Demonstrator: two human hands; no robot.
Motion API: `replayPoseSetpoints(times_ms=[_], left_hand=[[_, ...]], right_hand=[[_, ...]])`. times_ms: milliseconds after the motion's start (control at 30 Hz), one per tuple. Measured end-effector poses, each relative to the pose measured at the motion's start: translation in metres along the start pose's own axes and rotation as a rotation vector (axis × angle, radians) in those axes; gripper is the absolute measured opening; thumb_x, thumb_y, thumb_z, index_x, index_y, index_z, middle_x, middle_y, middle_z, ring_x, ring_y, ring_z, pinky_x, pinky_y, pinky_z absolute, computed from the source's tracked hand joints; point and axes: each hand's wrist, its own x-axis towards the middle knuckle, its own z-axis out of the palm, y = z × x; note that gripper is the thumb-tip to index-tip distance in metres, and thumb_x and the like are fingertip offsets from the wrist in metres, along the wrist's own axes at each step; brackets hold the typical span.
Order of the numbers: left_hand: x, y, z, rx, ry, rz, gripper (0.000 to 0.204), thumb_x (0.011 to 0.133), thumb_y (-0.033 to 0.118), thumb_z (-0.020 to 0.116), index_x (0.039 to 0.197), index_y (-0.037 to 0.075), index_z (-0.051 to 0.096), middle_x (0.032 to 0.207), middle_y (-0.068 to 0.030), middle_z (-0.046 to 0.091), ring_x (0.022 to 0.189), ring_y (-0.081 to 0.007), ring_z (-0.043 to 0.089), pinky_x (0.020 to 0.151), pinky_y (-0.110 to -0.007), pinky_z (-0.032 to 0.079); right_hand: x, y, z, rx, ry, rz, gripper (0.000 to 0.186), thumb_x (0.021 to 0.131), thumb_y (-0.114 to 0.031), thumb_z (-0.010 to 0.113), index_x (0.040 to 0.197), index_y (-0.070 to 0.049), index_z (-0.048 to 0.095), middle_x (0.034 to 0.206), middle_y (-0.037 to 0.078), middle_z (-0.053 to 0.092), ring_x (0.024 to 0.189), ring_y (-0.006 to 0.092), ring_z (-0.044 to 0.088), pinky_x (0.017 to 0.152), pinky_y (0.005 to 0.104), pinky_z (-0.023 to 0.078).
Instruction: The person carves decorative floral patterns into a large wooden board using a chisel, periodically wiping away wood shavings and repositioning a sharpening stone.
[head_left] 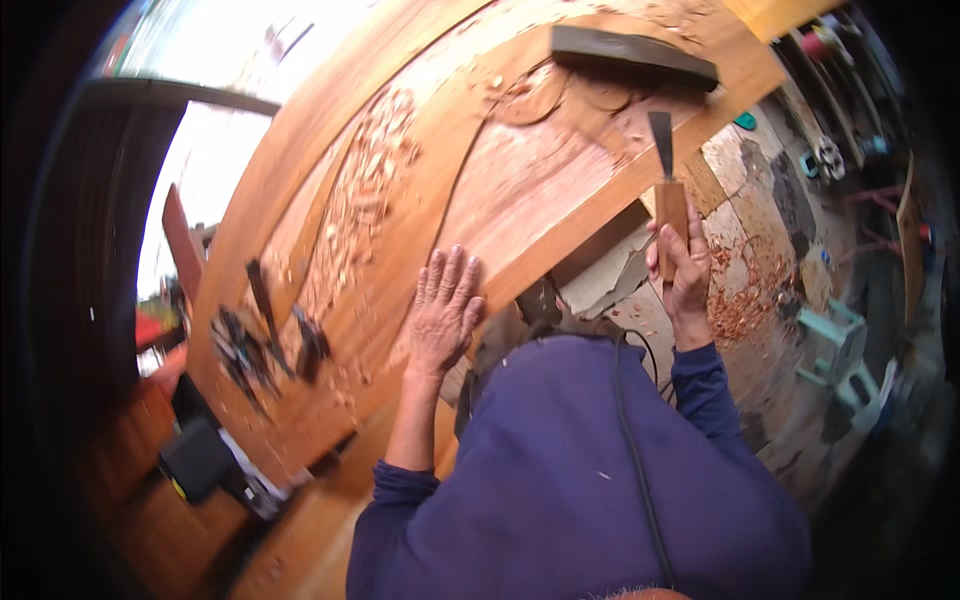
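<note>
My right hand (682,262) is closed round the wooden handle of a chisel (662,150), whose dark flat blade points away from me over the near edge of a wooden panel. Flat on that wooden panel (530,200) lies my left hand (445,310), its fingers stretched out and holding nothing. Carved curved shapes show in the panel's recess near the far end. Across that far end rests a long dark block (635,58). Curled wood shavings (365,185) fill a long recess left of my left hand.
Several dark-bladed tools (245,350) are heaped at the panel's left end. Below them sits a black and silver power tool (205,465), partly blurred. More shavings (750,290) litter the floor at right, near a pale green stool (840,345). A black cord (630,430) runs down my front.
</note>
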Motion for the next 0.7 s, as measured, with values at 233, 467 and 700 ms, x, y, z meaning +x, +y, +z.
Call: replayPoseSetpoints(times_ms=[233,467,700], left_hand=[[-0.131,0.036,0.033,-0.006,0.23,-0.425,0.059,0.109,0.034,0.052,0.165,0.016,0.043,0.175,-0.0083,0.033,0.163,-0.0332,0.024,0.132,-0.052,0.018],[-0.216,0.108,0.088,-0.11,0.496,-1.016,0.049,0.112,0.031,0.05,0.156,0.01,0.055,0.162,-0.021,0.049,0.154,-0.0459,0.038,0.128,-0.055,0.028],[-0.144,0.096,0.043,-0.08,0.71,-0.715,0.049,0.111,0.031,0.054,0.157,0.015,0.055,0.164,-0.0143,0.05,0.152,-0.0422,0.044,0.126,-0.054,0.035]], right_hand=[[0.058,0.004,0.029,0.0,-0.334,-0.08,0.04,0.11,-0.016,0.061,0.148,-0.007,0.053,0.115,0.013,0.07,0.074,0.0121,0.063,0.059,0.0241,0.051],[0.095,0.019,0.081,-0.148,-0.469,-0.194,0.063,0.103,-0.011,0.071,0.161,-0.009,0.047,0.097,0.007,0.071,0.064,0.0079,0.059,0.053,0.0199,0.045],[0.098,0.021,0.074,-0.401,-0.537,-0.123,0.066,0.103,-0.017,0.074,0.162,-0.009,0.046,0.089,0.002,0.072,0.062,0.0037,0.057,0.054,0.0194,0.044]])
